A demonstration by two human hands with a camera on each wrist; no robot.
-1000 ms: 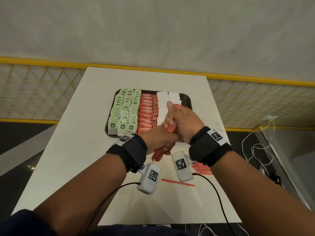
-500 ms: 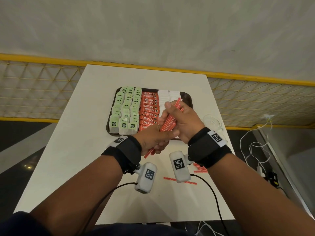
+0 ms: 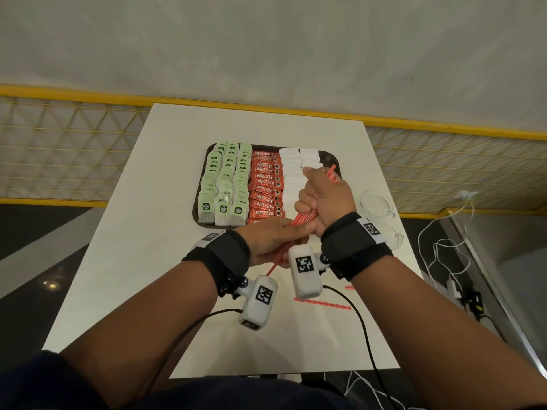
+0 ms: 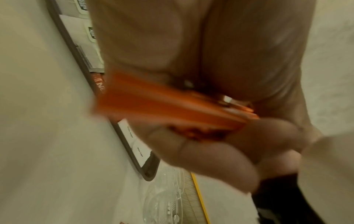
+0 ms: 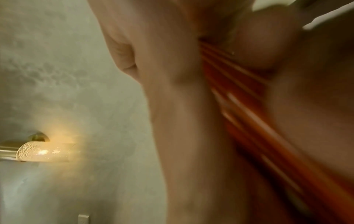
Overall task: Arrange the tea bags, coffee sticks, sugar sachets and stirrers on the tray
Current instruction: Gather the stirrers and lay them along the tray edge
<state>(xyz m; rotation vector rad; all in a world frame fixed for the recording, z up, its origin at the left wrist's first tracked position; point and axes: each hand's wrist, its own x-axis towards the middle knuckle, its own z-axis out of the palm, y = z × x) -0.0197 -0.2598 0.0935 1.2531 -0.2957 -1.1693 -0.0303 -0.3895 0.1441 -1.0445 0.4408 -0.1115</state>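
- One dark tray (image 3: 331, 156) on the white table (image 3: 165, 232): three rows of green tea bags (image 3: 225, 184), one column of red coffee sticks (image 3: 266, 184), two columns of white sugar sachets (image 3: 291, 170).
- One bundle of red stirrers (image 3: 306, 217), too blurred to count, held above the tray's near right corner: right hand (image 3: 325, 199) fisted round it, left hand (image 3: 273, 241) pinching its lower end.
- Could fan out and scatter over the sachets if either grip slackens.
- One loose stirrer (image 3: 322, 303) on the table near the person, easily forgotten.

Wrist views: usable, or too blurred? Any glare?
Left wrist view: motion blur smears the stirrers; tray rim readable. Right wrist view: stirrers streaked, a lit wall lamp flares warm at lower left. Head view: sharp, dim, edges bowed; both hands, left hand and right hand, grip the stirrers.
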